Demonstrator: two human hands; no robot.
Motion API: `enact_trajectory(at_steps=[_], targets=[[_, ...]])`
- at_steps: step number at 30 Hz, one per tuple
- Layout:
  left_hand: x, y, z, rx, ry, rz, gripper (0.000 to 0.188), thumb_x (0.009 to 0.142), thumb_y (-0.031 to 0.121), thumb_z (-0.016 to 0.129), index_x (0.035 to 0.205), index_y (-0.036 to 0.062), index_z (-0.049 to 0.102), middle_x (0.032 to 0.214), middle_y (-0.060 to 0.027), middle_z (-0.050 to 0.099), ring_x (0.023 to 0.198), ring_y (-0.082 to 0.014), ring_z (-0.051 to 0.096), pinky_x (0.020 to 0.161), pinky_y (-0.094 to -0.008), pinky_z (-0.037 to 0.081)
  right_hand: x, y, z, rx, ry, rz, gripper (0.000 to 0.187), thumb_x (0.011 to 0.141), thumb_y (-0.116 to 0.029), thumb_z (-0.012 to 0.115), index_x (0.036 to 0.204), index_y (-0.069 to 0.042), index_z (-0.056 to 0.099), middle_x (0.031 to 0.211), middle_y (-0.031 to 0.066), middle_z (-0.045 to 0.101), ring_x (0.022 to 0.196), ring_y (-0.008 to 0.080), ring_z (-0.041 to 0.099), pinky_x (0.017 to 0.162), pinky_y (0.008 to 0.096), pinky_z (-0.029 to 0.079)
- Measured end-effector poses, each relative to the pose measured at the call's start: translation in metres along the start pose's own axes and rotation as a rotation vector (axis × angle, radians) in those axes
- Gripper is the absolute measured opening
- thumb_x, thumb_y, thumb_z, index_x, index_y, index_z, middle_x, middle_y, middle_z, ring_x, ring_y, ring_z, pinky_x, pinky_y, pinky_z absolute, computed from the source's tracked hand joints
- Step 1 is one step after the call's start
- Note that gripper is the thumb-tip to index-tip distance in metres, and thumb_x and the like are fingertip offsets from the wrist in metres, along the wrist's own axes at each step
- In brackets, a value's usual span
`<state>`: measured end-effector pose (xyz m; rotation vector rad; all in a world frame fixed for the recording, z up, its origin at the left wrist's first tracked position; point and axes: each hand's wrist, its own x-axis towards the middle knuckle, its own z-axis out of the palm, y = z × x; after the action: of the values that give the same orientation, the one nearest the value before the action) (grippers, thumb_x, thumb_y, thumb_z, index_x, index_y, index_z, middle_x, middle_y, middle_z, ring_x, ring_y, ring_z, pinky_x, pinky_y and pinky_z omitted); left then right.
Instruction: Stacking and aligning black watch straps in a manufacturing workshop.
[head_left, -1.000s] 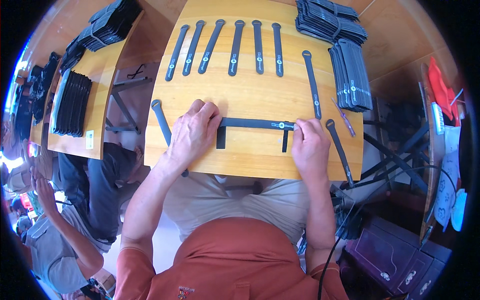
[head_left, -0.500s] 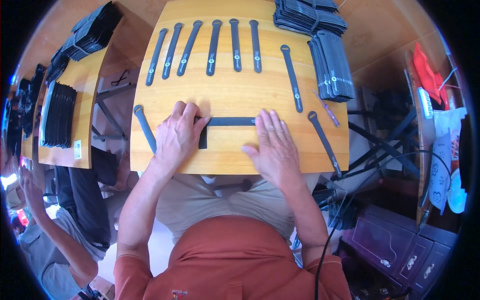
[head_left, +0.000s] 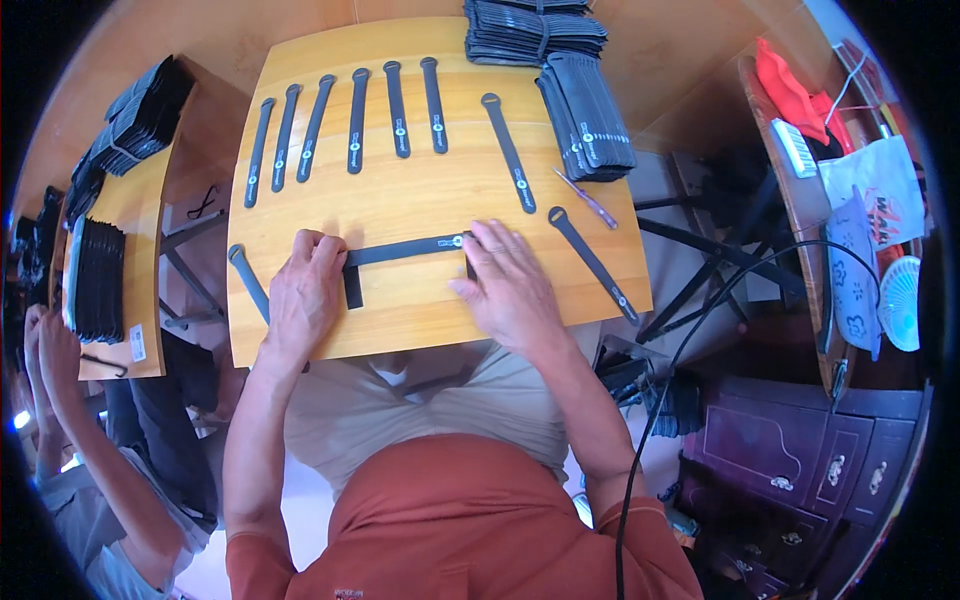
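A dark grey strap (head_left: 400,251) lies crosswise on the wooden table (head_left: 420,320) between my hands. My left hand (head_left: 303,292) is closed around its left end, fingers bent and thumb against it. Just below that end, a short black strip (head_left: 353,288) sticks out over the wood. My right hand (head_left: 508,288) rests with fingers stretched out on the strap's right end, hiding it, beside a pale printed mark. A bit of dark material shows at these fingertips. Another strap (head_left: 248,280) lies partly under my left forearm.
Several slotted straps (head_left: 357,120) lie in a row toward the back. Loose straps (head_left: 588,262) lie to the right, near a purple-handled tool (head_left: 590,200). Bundled straps (head_left: 590,118) occupy the back right corner. At left, a person's arm (head_left: 110,470) is beside another table with strap stacks (head_left: 97,280).
The view has shifted, moving the table leftward in it. The strap between my hands now tilts slightly, and more of its printed mark shows beside my right fingers.
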<state>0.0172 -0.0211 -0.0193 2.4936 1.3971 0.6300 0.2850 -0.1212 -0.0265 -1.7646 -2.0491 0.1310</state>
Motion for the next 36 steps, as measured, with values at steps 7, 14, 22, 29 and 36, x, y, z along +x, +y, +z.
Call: enact_trajectory(at_steps=[7, 14, 22, 29, 36], targets=[[-0.003, -0.004, -0.003, -0.124, 0.001, 0.023, 0.014, 0.096, 0.001, 0.063, 0.11, 0.0056, 0.064, 0.107, -0.0162, 0.063, 0.088, -0.0408, 0.069, 0.073, -0.0488, 0.057, -0.027, 0.045, -0.034, -0.297, 0.298, 0.261, 0.033, 0.092, -0.02, 0.071, 0.121, -0.004, 0.069, 0.124, 0.0141, 0.067, 0.115, 0.031, 0.062, 0.095, 0.0483, 0.052], [-0.004, -0.005, -0.004, -0.137, 0.016, -0.004, 0.02, 0.094, -0.005, 0.061, 0.111, 0.004, 0.065, 0.107, -0.0173, 0.065, 0.088, -0.0427, 0.07, 0.073, -0.0492, 0.057, -0.036, 0.06, -0.047, -0.335, 0.125, 0.531, 0.03, 0.092, -0.016, 0.071, 0.12, -0.005, 0.069, 0.113, 0.0111, 0.066, 0.108, 0.0345, 0.062, 0.089, 0.0494, 0.051], [-0.016, 0.031, -0.031, -0.377, -0.007, -0.164, 0.034, 0.089, 0.007, 0.077, 0.121, 0.0034, 0.065, 0.114, -0.0125, 0.067, 0.081, -0.0236, 0.069, 0.068, -0.0356, 0.057, -0.043, 0.025, -0.084, 0.077, 0.11, 0.474, 0.014, 0.094, -0.009, 0.067, 0.107, -0.004, 0.069, 0.102, 0.017, 0.066, 0.098, 0.037, 0.067, 0.084, 0.0489, 0.053], [-0.037, 0.088, -0.037, -0.784, -0.218, 0.04, 0.035, 0.086, 0.008, 0.085, 0.118, 0.0027, 0.073, 0.106, -0.0087, 0.072, 0.078, -0.0168, 0.068, 0.067, -0.0291, 0.056, -0.028, -0.049, -0.077, 0.49, -0.17, 0.034, 0.018, 0.092, -0.008, 0.072, 0.108, 0.001, 0.07, 0.094, 0.0177, 0.071, 0.085, 0.0375, 0.071, 0.075, 0.0426, 0.055], [-0.048, 0.061, -0.035, -1.063, -0.138, -0.431, 0.01, 0.094, 0.003, 0.077, 0.103, -0.0014, 0.077, 0.086, -0.0032, 0.07, 0.07, -0.0071, 0.065, 0.061, -0.0216, 0.053, -0.018, -0.023, -0.061, 0.589, -0.342, 0.074, 0.026, 0.09, -0.01, 0.073, 0.115, -0.002, 0.073, 0.099, 0.0206, 0.075, 0.091, 0.0388, 0.072, 0.079, 0.0439, 0.057]])
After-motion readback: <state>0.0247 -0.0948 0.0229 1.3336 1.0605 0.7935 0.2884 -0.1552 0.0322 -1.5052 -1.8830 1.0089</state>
